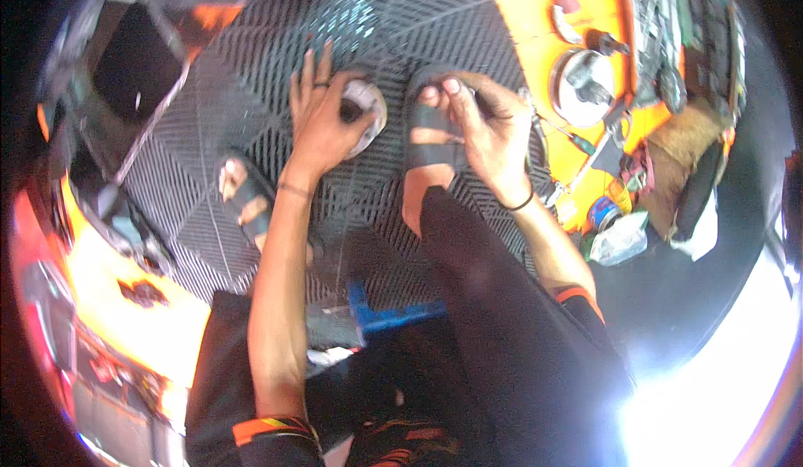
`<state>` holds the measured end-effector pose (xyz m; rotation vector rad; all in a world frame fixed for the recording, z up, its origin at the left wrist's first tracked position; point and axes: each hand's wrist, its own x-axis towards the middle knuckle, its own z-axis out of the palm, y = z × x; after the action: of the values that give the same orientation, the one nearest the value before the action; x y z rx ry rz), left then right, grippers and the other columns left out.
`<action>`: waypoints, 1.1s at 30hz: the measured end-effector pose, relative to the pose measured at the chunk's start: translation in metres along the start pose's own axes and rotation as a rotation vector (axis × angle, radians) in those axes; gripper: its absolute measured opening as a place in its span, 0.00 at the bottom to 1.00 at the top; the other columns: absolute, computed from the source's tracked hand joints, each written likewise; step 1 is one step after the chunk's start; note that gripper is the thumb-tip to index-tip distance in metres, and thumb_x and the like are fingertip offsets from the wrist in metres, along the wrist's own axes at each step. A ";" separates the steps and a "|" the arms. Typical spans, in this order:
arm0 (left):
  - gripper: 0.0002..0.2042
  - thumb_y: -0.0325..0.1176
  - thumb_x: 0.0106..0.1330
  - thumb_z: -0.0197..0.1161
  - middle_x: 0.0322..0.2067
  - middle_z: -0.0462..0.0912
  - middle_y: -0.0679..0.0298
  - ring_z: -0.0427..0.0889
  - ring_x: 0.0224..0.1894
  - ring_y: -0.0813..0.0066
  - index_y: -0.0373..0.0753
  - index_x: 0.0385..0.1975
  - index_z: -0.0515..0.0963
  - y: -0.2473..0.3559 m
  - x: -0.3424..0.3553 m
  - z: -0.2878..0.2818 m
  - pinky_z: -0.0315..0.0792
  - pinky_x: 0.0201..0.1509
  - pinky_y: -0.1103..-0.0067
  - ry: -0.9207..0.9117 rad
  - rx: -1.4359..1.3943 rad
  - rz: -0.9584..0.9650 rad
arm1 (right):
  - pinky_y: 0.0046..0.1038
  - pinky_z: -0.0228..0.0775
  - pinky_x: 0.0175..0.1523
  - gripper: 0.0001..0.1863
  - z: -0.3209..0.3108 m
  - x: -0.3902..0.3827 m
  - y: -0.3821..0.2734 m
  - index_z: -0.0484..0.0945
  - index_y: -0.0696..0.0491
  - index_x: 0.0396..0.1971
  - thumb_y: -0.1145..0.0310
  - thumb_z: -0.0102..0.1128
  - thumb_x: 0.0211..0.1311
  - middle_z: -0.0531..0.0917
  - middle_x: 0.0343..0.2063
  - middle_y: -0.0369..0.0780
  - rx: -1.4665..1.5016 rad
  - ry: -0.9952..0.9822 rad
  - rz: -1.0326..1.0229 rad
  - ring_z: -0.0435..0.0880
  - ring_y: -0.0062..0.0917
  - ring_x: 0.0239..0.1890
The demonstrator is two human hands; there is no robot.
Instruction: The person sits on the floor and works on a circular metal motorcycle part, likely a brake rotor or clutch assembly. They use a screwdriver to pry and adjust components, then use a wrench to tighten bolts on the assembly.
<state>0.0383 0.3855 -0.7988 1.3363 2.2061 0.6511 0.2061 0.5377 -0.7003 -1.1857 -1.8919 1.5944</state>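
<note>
My left hand (319, 128) reaches down over the dark ribbed floor. Its thumb and index finger grip a round, pale metallic ring-shaped part (373, 99) with a dark centre, while the other fingers stretch out past it. Just right of it, my right hand (498, 137) hovers over my sandalled right foot (433, 151). Thumb and curled fingers come together there. Whatever lies between them, if anything, is too small and blurred to make out.
An orange surface (519, 7) on the right bears a white round dish (562, 91) with a dark part in it, a screwdriver (577, 139), wrenches and a brown cloth (682, 145). My left sandalled foot (242, 191) rests on the ribbed mat (201, 224). A black box-like object (138, 61) stands at the far left.
</note>
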 end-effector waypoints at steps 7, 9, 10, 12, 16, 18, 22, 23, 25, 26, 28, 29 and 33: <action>0.49 0.58 0.57 0.72 0.76 0.49 0.38 0.46 0.80 0.42 0.29 0.71 0.61 0.056 -0.019 0.032 0.39 0.79 0.45 0.274 0.322 -0.339 | 0.26 0.72 0.40 0.18 -0.079 -0.046 0.078 0.83 0.63 0.38 0.60 0.60 0.75 0.84 0.27 0.41 -0.420 0.419 0.227 0.78 0.17 0.32; 0.56 0.63 0.60 0.68 0.78 0.41 0.37 0.41 0.81 0.42 0.28 0.76 0.50 0.063 -0.029 0.042 0.37 0.80 0.46 0.202 0.340 -0.445 | 0.24 0.73 0.41 0.15 -0.095 -0.060 0.091 0.83 0.61 0.41 0.62 0.60 0.74 0.85 0.30 0.41 -0.339 0.628 0.141 0.80 0.18 0.33; 0.57 0.63 0.61 0.67 0.78 0.39 0.37 0.39 0.81 0.41 0.28 0.77 0.45 0.061 -0.031 0.044 0.36 0.80 0.46 0.195 0.311 -0.437 | 0.24 0.73 0.39 0.13 -0.103 -0.062 0.098 0.82 0.61 0.45 0.66 0.62 0.73 0.85 0.30 0.40 -0.204 0.680 0.225 0.80 0.18 0.31; 0.56 0.61 0.62 0.67 0.78 0.39 0.39 0.38 0.81 0.42 0.28 0.77 0.45 0.055 -0.030 0.038 0.34 0.80 0.46 0.116 0.313 -0.391 | 0.24 0.72 0.34 0.15 -0.129 -0.066 0.106 0.78 0.59 0.53 0.69 0.64 0.71 0.84 0.32 0.39 -0.373 0.727 0.231 0.78 0.16 0.29; 0.55 0.50 0.56 0.74 0.80 0.44 0.49 0.38 0.82 0.47 0.34 0.78 0.48 0.028 -0.021 -0.013 0.30 0.81 0.48 -0.224 0.285 0.074 | 0.27 0.70 0.31 0.25 -0.188 -0.039 0.120 0.68 0.55 0.62 0.77 0.62 0.66 0.84 0.40 0.41 -0.371 0.930 0.124 0.77 0.21 0.24; 0.53 0.51 0.55 0.74 0.80 0.45 0.49 0.38 0.82 0.47 0.36 0.78 0.52 0.020 -0.016 -0.032 0.30 0.81 0.49 -0.264 0.304 0.182 | 0.28 0.71 0.30 0.29 -0.216 -0.019 0.119 0.66 0.55 0.64 0.79 0.62 0.62 0.86 0.44 0.41 -0.362 0.889 0.080 0.76 0.22 0.22; 0.50 0.53 0.59 0.71 0.80 0.46 0.49 0.38 0.82 0.46 0.35 0.77 0.54 0.019 -0.012 -0.026 0.33 0.81 0.49 -0.222 0.226 0.037 | 0.35 0.78 0.33 0.34 -0.235 0.009 0.098 0.64 0.55 0.68 0.75 0.64 0.61 0.85 0.52 0.43 -0.539 0.496 0.005 0.86 0.32 0.27; 0.48 0.53 0.61 0.68 0.79 0.46 0.49 0.39 0.81 0.45 0.35 0.77 0.53 0.021 -0.013 -0.019 0.33 0.81 0.48 -0.196 0.210 0.039 | 0.39 0.79 0.33 0.35 -0.231 0.021 0.093 0.64 0.54 0.67 0.72 0.65 0.60 0.86 0.49 0.44 -0.679 0.480 -0.091 0.87 0.36 0.27; 0.47 0.53 0.62 0.67 0.79 0.49 0.49 0.42 0.81 0.46 0.37 0.78 0.53 0.021 -0.014 -0.010 0.34 0.81 0.48 -0.125 0.241 0.058 | 0.44 0.80 0.34 0.36 -0.224 0.047 0.086 0.65 0.54 0.67 0.66 0.69 0.59 0.87 0.43 0.47 -0.915 0.421 -0.098 0.88 0.43 0.29; 0.47 0.53 0.62 0.67 0.78 0.50 0.49 0.42 0.81 0.46 0.37 0.78 0.53 0.021 -0.015 -0.007 0.34 0.81 0.48 -0.123 0.243 0.039 | 0.47 0.80 0.35 0.37 -0.224 0.063 0.085 0.65 0.54 0.66 0.64 0.71 0.58 0.87 0.40 0.49 -1.008 0.379 -0.004 0.88 0.45 0.31; 0.47 0.52 0.62 0.67 0.78 0.51 0.49 0.44 0.80 0.46 0.39 0.78 0.53 0.020 -0.015 -0.005 0.36 0.81 0.49 -0.120 0.262 0.052 | 0.48 0.80 0.38 0.39 -0.226 0.089 0.084 0.67 0.57 0.62 0.59 0.75 0.54 0.87 0.29 0.51 -1.126 0.248 0.206 0.88 0.48 0.35; 0.47 0.52 0.63 0.67 0.77 0.51 0.49 0.45 0.80 0.46 0.39 0.78 0.53 0.019 -0.015 -0.006 0.36 0.81 0.50 -0.128 0.266 0.050 | 0.49 0.80 0.38 0.38 -0.228 0.096 0.085 0.67 0.58 0.61 0.59 0.75 0.53 0.87 0.30 0.52 -1.125 0.203 0.248 0.88 0.48 0.35; 0.46 0.52 0.63 0.67 0.77 0.52 0.49 0.47 0.80 0.46 0.38 0.78 0.53 0.019 -0.013 -0.008 0.38 0.81 0.52 -0.137 0.259 0.050 | 0.45 0.81 0.36 0.31 -0.218 0.088 0.091 0.68 0.57 0.57 0.62 0.72 0.58 0.87 0.31 0.51 -0.856 0.213 0.184 0.88 0.47 0.33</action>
<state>0.0510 0.3803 -0.7791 1.5184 2.2068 0.2875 0.3517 0.7386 -0.7447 -1.8031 -2.4361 0.6412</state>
